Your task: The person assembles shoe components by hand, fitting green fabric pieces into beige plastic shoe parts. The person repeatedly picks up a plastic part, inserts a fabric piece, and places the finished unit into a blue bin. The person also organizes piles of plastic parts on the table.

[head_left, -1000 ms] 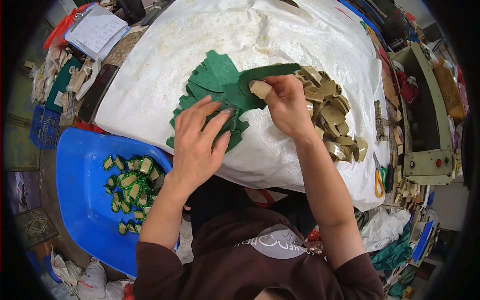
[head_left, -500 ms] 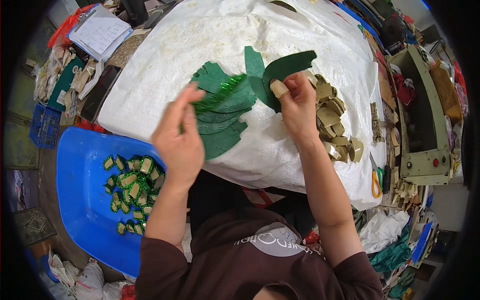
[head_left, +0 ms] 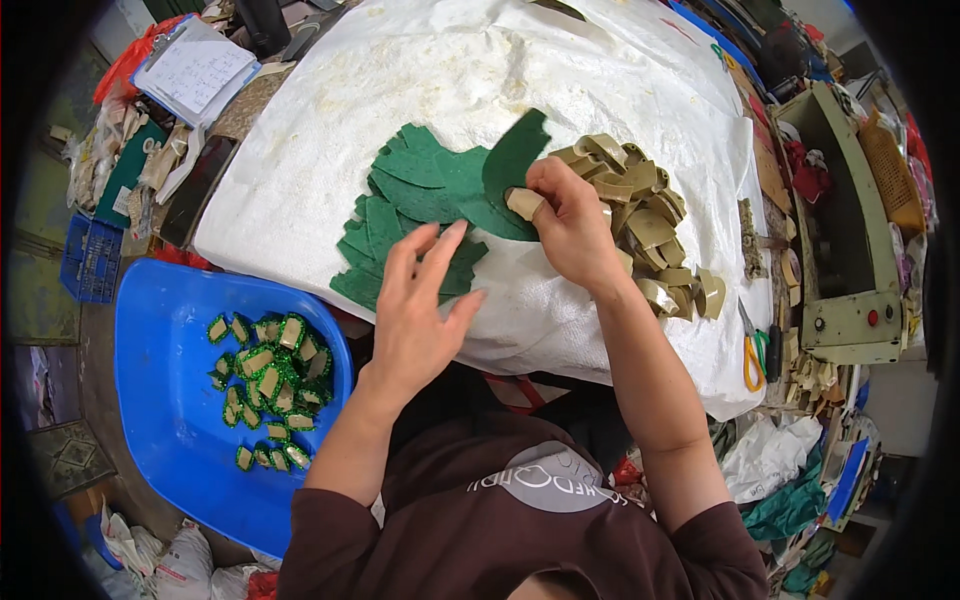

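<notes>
My right hand (head_left: 575,225) pinches a curved dark green strip (head_left: 515,160) between thumb and fingers; it looks like felt-backed sheet, and its upper end stands up. Tan tape wraps the thumb. Fingers spread, my left hand (head_left: 420,310) hovers at the near edge of an overlapping pile of green strips (head_left: 420,170) on the white-covered table. Whether its fingertips touch the strips I cannot tell. Just right of my right hand lies a heap of curved, glossy tan pieces (head_left: 655,225).
A blue tub (head_left: 160,350) at lower left holds several tan pieces edged in glittery green (head_left: 270,380). Orange-handled scissors (head_left: 753,362) lie at the table's right edge, near a metal box (head_left: 850,325). A clipboard (head_left: 195,70) is at far left.
My left hand has moved right and nearer, and a glittery green strip beside it no longer shows. My right hand has shifted left. The green pile lies differently, spread farther left.
</notes>
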Motion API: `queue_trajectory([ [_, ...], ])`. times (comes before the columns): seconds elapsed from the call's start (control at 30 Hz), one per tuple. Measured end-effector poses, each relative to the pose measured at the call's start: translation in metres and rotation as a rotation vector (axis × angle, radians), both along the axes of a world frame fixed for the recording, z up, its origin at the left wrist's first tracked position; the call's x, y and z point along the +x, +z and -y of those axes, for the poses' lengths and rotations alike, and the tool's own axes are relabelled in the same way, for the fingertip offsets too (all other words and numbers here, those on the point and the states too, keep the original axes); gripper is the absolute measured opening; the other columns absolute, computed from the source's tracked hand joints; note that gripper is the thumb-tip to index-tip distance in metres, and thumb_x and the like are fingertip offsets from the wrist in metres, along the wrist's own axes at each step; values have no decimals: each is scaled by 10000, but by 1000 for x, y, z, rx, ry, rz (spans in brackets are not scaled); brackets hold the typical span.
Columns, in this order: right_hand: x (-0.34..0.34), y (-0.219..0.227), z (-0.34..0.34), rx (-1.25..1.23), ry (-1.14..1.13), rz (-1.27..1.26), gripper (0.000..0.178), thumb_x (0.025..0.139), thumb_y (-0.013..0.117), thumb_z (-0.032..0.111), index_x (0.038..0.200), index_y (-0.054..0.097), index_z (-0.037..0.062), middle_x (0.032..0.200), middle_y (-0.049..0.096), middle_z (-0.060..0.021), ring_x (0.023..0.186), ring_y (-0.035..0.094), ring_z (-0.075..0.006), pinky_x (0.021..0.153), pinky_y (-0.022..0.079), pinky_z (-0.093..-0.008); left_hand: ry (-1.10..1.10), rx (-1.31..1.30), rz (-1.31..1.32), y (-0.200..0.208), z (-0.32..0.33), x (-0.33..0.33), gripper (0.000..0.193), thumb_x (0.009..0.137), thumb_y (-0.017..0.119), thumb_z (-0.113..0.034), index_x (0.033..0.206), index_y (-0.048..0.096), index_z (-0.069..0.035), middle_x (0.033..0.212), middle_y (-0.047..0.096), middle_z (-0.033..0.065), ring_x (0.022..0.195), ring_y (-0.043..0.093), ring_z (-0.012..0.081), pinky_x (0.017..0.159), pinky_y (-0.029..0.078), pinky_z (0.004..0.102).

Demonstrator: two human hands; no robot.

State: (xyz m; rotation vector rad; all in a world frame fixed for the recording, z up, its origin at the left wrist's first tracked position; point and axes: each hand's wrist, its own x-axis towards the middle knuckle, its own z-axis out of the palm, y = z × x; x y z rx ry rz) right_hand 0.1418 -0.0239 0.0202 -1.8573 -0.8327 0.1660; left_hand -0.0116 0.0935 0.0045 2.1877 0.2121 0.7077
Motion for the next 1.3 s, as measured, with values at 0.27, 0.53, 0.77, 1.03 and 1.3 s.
queue_trajectory([
  [0.27,-22,3,-31,-128,191,167,165,761,594,-16,920,574,25,875,589,-137,848,552,-303,734,417,-374,81,172,267,-17,-30,-18,295,714,600,90,998,631,14,1061,606,141,1025,581,280,892,450,363],
  [0.53,-13,-22,-9,109,-25,202,178,732,600,-33,863,495,25,895,522,-110,860,482,-271,768,398,-360,33,440,-76,-28,-27,-13,357,768,576,-1,1125,583,-11,1173,570,125,1168,507,274,971,365,428],
  [0.77,-41,15,62,125,-50,-37,236,742,573,-69,958,538,21,735,548,-95,654,536,-186,600,429,-295,34,363,-144,-28,-22,-20,411,804,547,-62,1208,539,13,1352,453,182,1313,368,311,1069,240,457],
  [1.03,-68,26,111,-203,288,118,328,703,552,-48,1019,565,39,891,593,-142,858,560,-340,736,427,-409,-499,-159,-86,23,32,-2,430,850,561,-207,1196,535,48,1166,533,199,1046,533,358,902,418,393],
  [1.3,-78,24,172,-54,-57,251,278,731,605,-30,994,588,58,820,562,-100,742,556,-270,679,438,-338,-459,-598,-181,-6,78,7,338,981,395,-185,1171,581,23,978,602,88,826,565,146,736,444,270],
])
